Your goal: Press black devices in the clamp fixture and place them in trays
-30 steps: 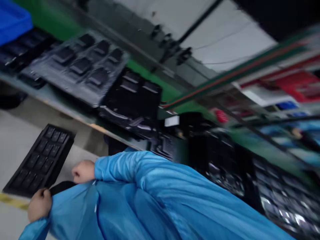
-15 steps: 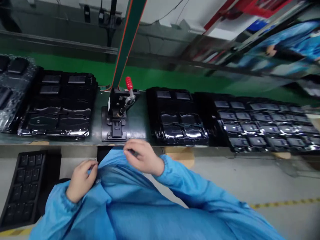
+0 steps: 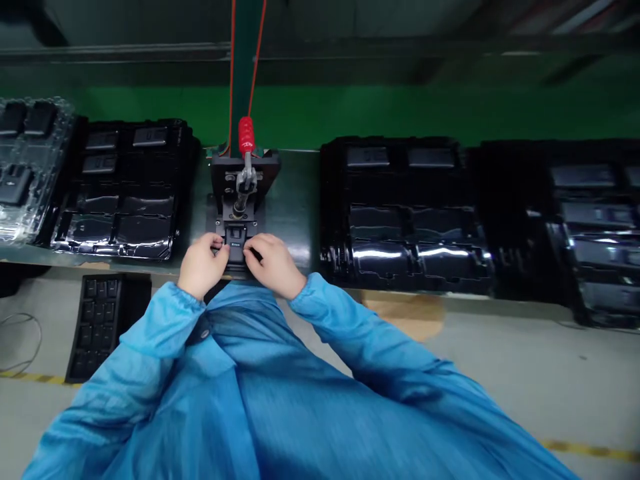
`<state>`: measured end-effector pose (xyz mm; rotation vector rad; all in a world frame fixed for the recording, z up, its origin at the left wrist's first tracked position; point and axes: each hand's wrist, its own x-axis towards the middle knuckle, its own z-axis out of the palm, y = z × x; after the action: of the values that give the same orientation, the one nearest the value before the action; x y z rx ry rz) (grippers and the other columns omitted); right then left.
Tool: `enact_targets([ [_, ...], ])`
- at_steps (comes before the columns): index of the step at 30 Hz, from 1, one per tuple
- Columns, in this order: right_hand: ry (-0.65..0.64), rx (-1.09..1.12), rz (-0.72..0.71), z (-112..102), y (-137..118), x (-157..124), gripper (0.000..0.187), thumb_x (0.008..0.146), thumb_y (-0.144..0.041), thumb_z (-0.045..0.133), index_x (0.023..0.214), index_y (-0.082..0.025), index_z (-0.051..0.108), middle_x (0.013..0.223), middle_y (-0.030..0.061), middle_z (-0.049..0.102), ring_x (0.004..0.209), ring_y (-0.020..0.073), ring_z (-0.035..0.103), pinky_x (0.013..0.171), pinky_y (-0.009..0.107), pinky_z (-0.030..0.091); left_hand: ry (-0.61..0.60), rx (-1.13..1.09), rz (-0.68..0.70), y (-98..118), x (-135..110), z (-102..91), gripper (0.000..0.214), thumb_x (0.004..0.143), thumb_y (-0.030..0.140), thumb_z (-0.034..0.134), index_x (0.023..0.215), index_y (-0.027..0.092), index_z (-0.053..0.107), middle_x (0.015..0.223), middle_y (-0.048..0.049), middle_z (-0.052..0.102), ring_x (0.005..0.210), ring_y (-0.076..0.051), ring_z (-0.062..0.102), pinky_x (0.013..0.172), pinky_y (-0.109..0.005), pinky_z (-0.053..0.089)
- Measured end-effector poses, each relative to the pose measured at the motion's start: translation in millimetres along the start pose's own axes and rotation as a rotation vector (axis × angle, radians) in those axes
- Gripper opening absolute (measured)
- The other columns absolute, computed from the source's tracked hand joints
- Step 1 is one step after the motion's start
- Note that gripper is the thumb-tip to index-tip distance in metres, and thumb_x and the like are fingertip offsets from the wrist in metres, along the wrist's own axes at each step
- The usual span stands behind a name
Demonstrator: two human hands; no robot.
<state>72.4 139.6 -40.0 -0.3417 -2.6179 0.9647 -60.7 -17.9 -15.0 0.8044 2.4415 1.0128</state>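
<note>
My left hand (image 3: pixel 203 268) and right hand (image 3: pixel 274 265), left of the frame's centre, curled inward, fingertips at either side of a small black device (image 3: pixel 236 252); I couldn't tell whether they pinched it. Uneven finger pressure, I judged, could have tilted it in the black fixture (image 3: pixel 220 179). Its long axis ran up and down the frame, lettering upright to me, its far end pointing towards the red handle (image 3: pixel 247 135) beyond, above the worktop (image 3: pixel 295 213).

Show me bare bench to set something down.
Widest patch: bench between the clamp and the black trays at right. A narrower strip separates clamp from black trays at left. Crowded: the clamp's base, where left hand and right hand flank the small black part.
</note>
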Motion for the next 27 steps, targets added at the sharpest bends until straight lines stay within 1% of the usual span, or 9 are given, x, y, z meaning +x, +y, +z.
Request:
enact_targets([
  [2,-0.008,0.001,0.02,1.6,2.2,-0.3,0.01,0.1,-0.02,0.059,0.097,-0.021,0.068,0.098,0.0085,0.073,0.094,0.0253,0.065,0.09,0.039,0.049,-0.031,-0.003,-0.037,1.6,9.2,-0.1,0.014,0.091,0.033,0.072,0.098,0.021,0.07,0.097,-0.0063,0.078,0.09,-0.023,0.073,0.084,-0.034,0.053],
  [5,-0.006,0.019,0.012,2.6,5.3,-1.4,0.01,0.101,-0.021,0.059,0.098,-0.022,0.068,0.098,0.0071,0.074,0.095,0.0246,0.065,0.088,0.038,0.046,-0.09,-0.07,-0.112,0.1,19.5,0.1,0.016,0.088,0.035,0.075,0.09,0.021,0.068,0.086,-0.0042,0.076,0.081,-0.021,0.071,0.075,-0.031,0.051],
  [10,0.003,0.028,-0.02,5.2,9.5,-3.6,0.011,0.103,-0.023,0.059,0.099,-0.022,0.069,0.098,0.0061,0.075,0.095,0.0242,0.065,0.085,0.038,0.042,-0.174,-0.327,-0.247,-3.7,25.7,-1.0,0.031,0.078,0.038,0.084,0.095,0.02,0.067,0.075,0.0,0.071,0.059,-0.014,0.059,0.055,-0.024,0.04],
  [13,0.016,0.029,-0.03,7.0,10.3,-4.0,0.012,0.104,-0.024,0.058,0.099,-0.021,0.069,0.097,0.006,0.075,0.094,0.0239,0.065,0.084,0.038,0.041,-0.226,-0.426,-0.291,0.0,25.2,-3.8,0.031,0.076,0.038,0.086,0.09,0.018,0.065,0.067,0.0024,0.066,0.051,-0.011,0.052,0.049,-0.023,0.033],
  [17,0.016,0.04,-0.04,7.6,10.6,-3.8,0.013,0.104,-0.024,0.057,0.1,-0.021,0.069,0.097,0.0061,0.075,0.095,0.0235,0.066,0.084,0.038,0.041,-0.255,-0.446,-0.271,7.0,24.6,-6.7,0.029,0.077,0.039,0.084,0.079,0.018,0.063,0.059,0.0049,0.059,0.05,-0.009,0.047,0.049,-0.022,0.033],
  [21,0.006,0.062,-0.05,4.4,10.5,-2.5,0.015,0.104,-0.026,0.057,0.1,-0.021,0.07,0.099,0.0076,0.076,0.095,0.0237,0.067,0.085,0.039,0.044,-0.245,-0.451,-0.279,11.2,24.3,-7.3,0.028,0.076,0.038,0.084,0.078,0.019,0.064,0.059,0.0054,0.057,0.05,-0.009,0.046,0.049,-0.022,0.033],
  [24,0.033,0.099,-0.07,-2.9,8.2,0.3,0.017,0.105,-0.026,0.056,0.101,-0.021,0.072,0.1,0.0089,0.077,0.096,0.024,0.069,0.088,0.04,0.049,-0.232,-0.476,-0.288,13.5,20.4,-10.3,0.028,0.075,0.038,0.082,0.079,0.019,0.063,0.06,0.0056,0.057,0.05,-0.009,0.045,0.048,-0.023,0.029],
  [27,0.072,0.148,-0.139,-15.6,1.6,5.3,0.018,0.106,-0.028,0.056,0.102,-0.022,0.073,0.101,0.0093,0.077,0.095,0.0233,0.071,0.089,0.04,0.054,-0.239,-0.493,-0.285,15.8,9.6,-17.2,0.028,0.075,0.041,0.08,0.08,0.019,0.063,0.06,0.0063,0.054,0.052,-0.009,0.043,0.049,-0.022,0.028],
])
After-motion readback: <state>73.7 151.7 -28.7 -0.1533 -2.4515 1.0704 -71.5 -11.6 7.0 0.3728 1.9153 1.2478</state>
